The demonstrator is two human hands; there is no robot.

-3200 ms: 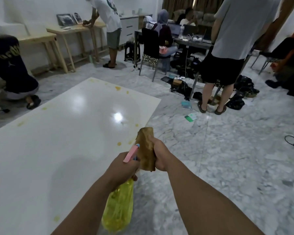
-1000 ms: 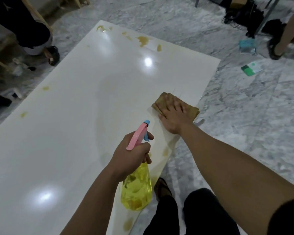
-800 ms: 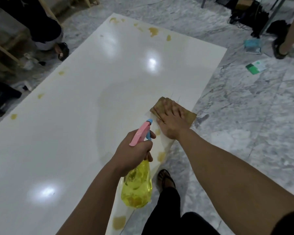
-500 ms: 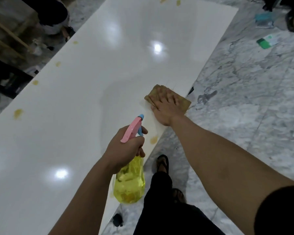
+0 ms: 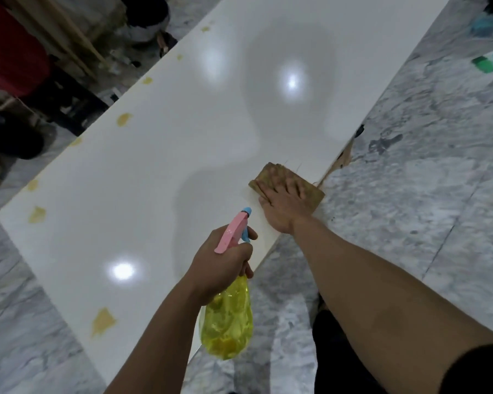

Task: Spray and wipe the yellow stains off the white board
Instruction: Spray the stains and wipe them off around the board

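R hand (image 5: 282,206) flat, fingers spread, pressing brown cloth (image 5: 273,177) on white board (image 5: 154,166) right edge; L hand (image 5: 219,265) clenched round yellow spray bottle (image 5: 227,322).

Glossy white board (image 5: 160,172), marble floor (image 5: 427,200)

stain beside cloth (image 5: 286,183) gone, brown streak (image 5: 342,157) now at board (image 5: 154,172) edge

Bare forearms; black short sleeve (image 5: 484,365) on right arm, black trousers (image 5: 342,351).
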